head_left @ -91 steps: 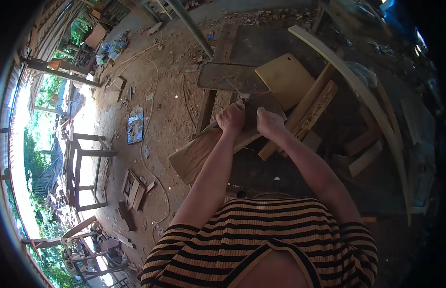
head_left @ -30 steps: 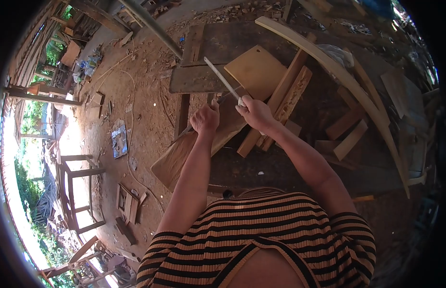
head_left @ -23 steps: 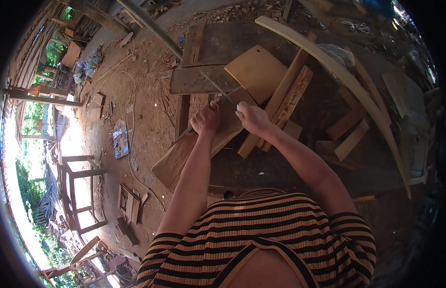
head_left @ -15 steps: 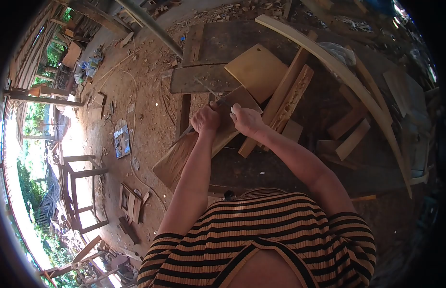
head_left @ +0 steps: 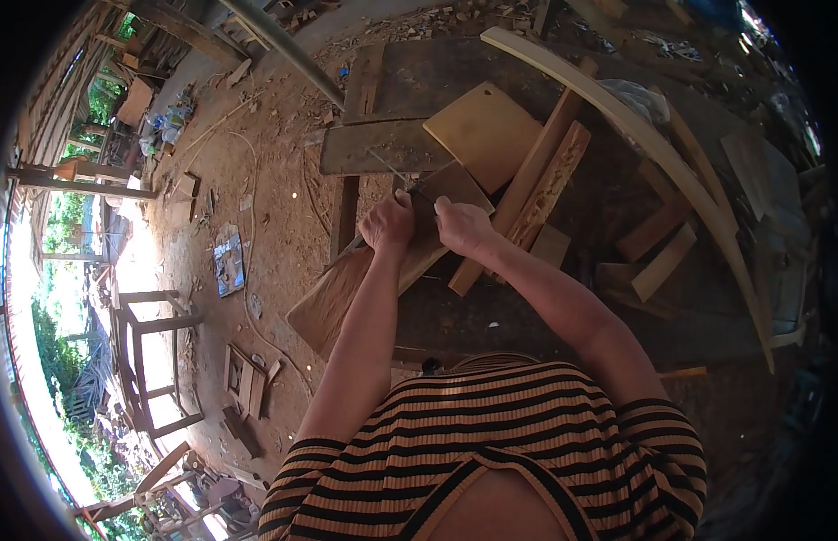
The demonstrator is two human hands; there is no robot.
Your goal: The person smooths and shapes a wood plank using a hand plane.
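A broad, thick wooden board (head_left: 327, 305) lies slanted beneath both of my hands, its near end overhanging the bench edge. My left hand (head_left: 387, 223) is closed at the board's left edge, thumb uppermost. Close beside it, my right hand (head_left: 464, 227) is curled in a fist above the board. Between the two fists is a small dark tool (head_left: 422, 191), with a thin straight rod (head_left: 387, 163) pointing away to the upper left. Its kind is hard to make out, and the fingers hide most of it.
The dark workbench (head_left: 437, 317) carries a flat tan panel (head_left: 484, 129), long wood strips (head_left: 536, 185), a long curved wooden piece (head_left: 631, 122) and several offcuts (head_left: 664, 261). A wooden frame (head_left: 157, 325) stands left on the dirt floor (head_left: 279, 189), which has scattered chips and a cord.
Both hands stay in nearly the same place over the board. Only a very slight shift of the left thumb and right fist shows.
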